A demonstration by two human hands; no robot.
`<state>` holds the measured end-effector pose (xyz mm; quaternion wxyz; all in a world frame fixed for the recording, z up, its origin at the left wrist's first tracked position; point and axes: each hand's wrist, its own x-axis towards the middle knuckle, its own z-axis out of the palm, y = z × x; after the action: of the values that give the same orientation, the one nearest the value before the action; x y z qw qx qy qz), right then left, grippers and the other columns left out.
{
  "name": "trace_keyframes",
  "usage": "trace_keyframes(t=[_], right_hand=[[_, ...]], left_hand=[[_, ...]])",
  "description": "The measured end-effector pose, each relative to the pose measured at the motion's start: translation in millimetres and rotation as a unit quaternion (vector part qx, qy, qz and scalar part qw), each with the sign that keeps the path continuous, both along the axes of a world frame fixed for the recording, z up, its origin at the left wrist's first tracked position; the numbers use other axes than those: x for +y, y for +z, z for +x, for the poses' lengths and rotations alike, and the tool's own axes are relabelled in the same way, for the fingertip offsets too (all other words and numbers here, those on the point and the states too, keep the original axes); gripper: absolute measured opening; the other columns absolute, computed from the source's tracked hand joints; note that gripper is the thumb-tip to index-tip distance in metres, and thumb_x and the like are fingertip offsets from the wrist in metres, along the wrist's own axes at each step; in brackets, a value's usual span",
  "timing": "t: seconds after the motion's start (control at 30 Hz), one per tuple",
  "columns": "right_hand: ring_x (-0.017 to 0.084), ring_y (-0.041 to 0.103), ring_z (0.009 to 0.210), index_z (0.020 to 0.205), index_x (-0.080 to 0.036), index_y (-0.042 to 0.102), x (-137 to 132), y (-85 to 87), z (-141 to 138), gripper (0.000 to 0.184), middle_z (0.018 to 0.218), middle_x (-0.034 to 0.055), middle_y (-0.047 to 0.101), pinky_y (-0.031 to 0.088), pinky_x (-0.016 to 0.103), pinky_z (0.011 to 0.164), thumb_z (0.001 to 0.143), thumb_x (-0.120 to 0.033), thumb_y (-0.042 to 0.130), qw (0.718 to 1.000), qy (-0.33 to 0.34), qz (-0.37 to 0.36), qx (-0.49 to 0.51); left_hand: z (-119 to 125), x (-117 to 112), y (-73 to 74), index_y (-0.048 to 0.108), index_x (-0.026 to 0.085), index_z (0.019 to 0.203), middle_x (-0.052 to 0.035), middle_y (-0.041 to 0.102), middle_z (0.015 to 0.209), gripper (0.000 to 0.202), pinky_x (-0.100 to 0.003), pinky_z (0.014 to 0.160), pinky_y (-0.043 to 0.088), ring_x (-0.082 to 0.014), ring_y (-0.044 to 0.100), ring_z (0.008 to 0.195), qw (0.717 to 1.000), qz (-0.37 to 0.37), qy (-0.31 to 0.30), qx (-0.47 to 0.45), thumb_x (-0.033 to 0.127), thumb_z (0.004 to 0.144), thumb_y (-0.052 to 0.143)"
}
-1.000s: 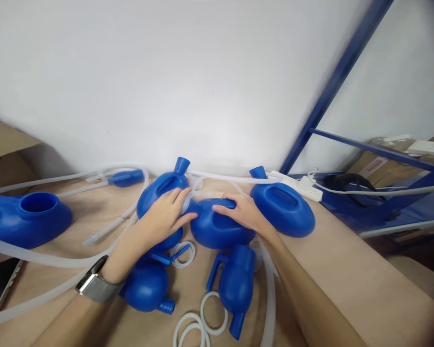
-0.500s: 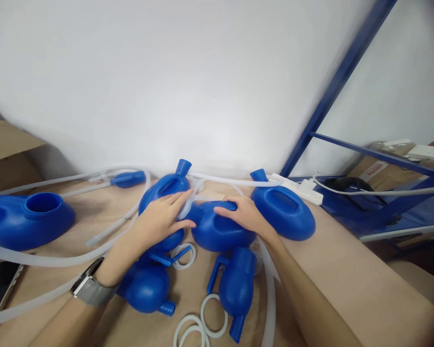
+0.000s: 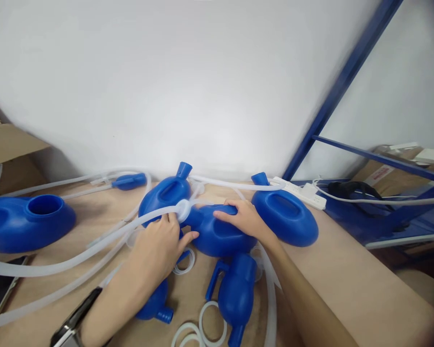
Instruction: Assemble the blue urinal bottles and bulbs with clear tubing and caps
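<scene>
In the middle of the table a blue plastic urinal bottle (image 3: 222, 238) lies on its side, its neck toward the left. My right hand (image 3: 240, 216) grips it from above by the moulded handle, the thumb over the near side. Left of its neck, my left hand (image 3: 162, 241) has its fingers bent under a translucent white hose (image 3: 130, 225), with the fingertips hidden behind it. My left thumb sticks out toward the bottle. The hose ends in a white ring-shaped fitting (image 3: 183, 210) by the neck.
Similar blue bottles stand behind left (image 3: 166, 190), at right (image 3: 285, 214) and far left (image 3: 29, 236). Smaller blue jugs (image 3: 237, 294) and white rings (image 3: 212, 324) lie in front. A power strip (image 3: 305, 193) and blue metal frame (image 3: 343, 77) are at right, a cardboard box (image 3: 10, 149) at left.
My left hand has gone from fingers stretched out over the bottle neck to fingers bent under the hose. The hose has risen across it. My right hand keeps its grip.
</scene>
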<state>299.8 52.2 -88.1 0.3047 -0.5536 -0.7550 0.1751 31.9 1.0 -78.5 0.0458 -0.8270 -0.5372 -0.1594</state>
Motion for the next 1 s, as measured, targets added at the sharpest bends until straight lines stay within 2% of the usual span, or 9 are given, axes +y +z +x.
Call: trace_keyframes(t=[0.13,0.23,0.3,0.47,0.6,0.73,0.8,0.9,1.0], right_hand=[[0.022,0.068,0.083,0.083,-0.021,0.075,3,-2.7,1,0.039,0.087,0.0019,0.078,0.045,0.033,0.078,0.090,-0.059,0.073,1.000,-0.002,0.003,0.003],[0.022,0.068,0.081,0.085,-0.022,0.077,5,-3.5,2,0.039,0.086,0.0021,0.078,0.046,0.033,0.079,0.091,-0.060,0.072,1.000,0.006,0.009,0.007],[0.022,0.068,0.081,0.086,-0.022,0.079,6,-3.6,2,0.039,0.085,0.0022,0.078,0.047,0.034,0.080,0.090,-0.061,0.072,1.000,0.003,0.010,0.006],[0.023,0.068,0.080,0.089,-0.023,0.081,8,-5.4,3,0.037,0.084,0.0027,0.078,0.050,0.034,0.081,0.090,-0.059,0.074,1.000,0.006,0.021,0.005],[0.023,0.069,0.080,0.087,-0.022,0.080,9,-6.7,4,0.038,0.085,0.0030,0.079,0.049,0.033,0.076,0.091,-0.059,0.072,0.999,0.017,0.028,0.015],[0.022,0.067,0.076,0.081,-0.022,0.077,8,-3.7,3,0.038,0.079,0.0011,0.076,0.047,0.032,0.075,0.091,-0.059,0.071,1.000,0.006,0.016,0.006],[0.021,0.066,0.076,0.078,-0.022,0.074,7,-1.7,2,0.040,0.078,0.0005,0.076,0.045,0.032,0.074,0.091,-0.059,0.071,1.000,0.003,0.013,0.001],[0.020,0.066,0.075,0.074,-0.022,0.070,4,-0.5,0,0.041,0.076,-0.0005,0.074,0.044,0.031,0.072,0.091,-0.059,0.071,1.000,0.016,0.011,0.010],[0.019,0.065,0.074,0.073,-0.021,0.069,3,-1.0,-2,0.042,0.075,-0.0013,0.073,0.043,0.030,0.071,0.091,-0.059,0.072,1.000,0.019,0.007,0.018]], left_hand=[[17,12,-19.0,0.062,0.015,0.105,-0.0167,0.075,0.097,0.051,-0.039,0.074,0.057,-0.0347,0.075,0.090,0.998,0.034,0.025,-0.049,0.066,0.100,0.057],[21,20,-24.1,0.060,0.018,0.107,-0.0118,0.077,0.093,0.046,-0.037,0.071,0.057,-0.0325,0.077,0.086,0.992,0.038,0.061,-0.108,0.062,0.097,0.066],[18,25,-23.3,0.062,0.018,0.103,-0.0108,0.078,0.090,0.040,-0.036,0.069,0.055,-0.0325,0.077,0.083,0.991,0.027,0.078,-0.102,0.057,0.097,0.068],[4,37,-16.6,0.066,0.018,0.089,-0.0079,0.078,0.079,0.033,-0.033,0.068,0.050,-0.0297,0.077,0.077,0.993,-0.028,0.055,-0.096,0.050,0.095,0.074],[-1,41,-11.6,0.069,0.017,0.093,-0.0078,0.079,0.081,0.031,-0.032,0.071,0.050,-0.0275,0.077,0.079,0.995,-0.049,0.019,-0.087,0.047,0.098,0.072],[10,30,0.0,0.070,0.013,0.104,-0.0146,0.080,0.084,0.039,-0.035,0.060,0.045,-0.0348,0.077,0.079,0.996,-0.019,0.067,0.057,0.051,0.103,0.062],[16,18,9.1,0.071,0.014,0.097,-0.0158,0.078,0.080,0.041,-0.034,0.053,0.040,-0.0358,0.076,0.073,0.988,-0.011,0.105,0.111,0.053,0.103,0.059],[21,4,21.8,0.069,0.020,0.082,-0.0122,0.073,0.068,0.041,-0.033,0.050,0.038,-0.0334,0.073,0.064,0.981,0.025,0.143,0.126,0.055,0.101,0.060],[17,4,23.4,0.072,0.021,0.099,-0.0137,0.078,0.088,0.033,-0.040,0.064,0.052,-0.0358,0.075,0.082,0.985,0.104,0.094,0.097,0.053,0.097,0.067]])
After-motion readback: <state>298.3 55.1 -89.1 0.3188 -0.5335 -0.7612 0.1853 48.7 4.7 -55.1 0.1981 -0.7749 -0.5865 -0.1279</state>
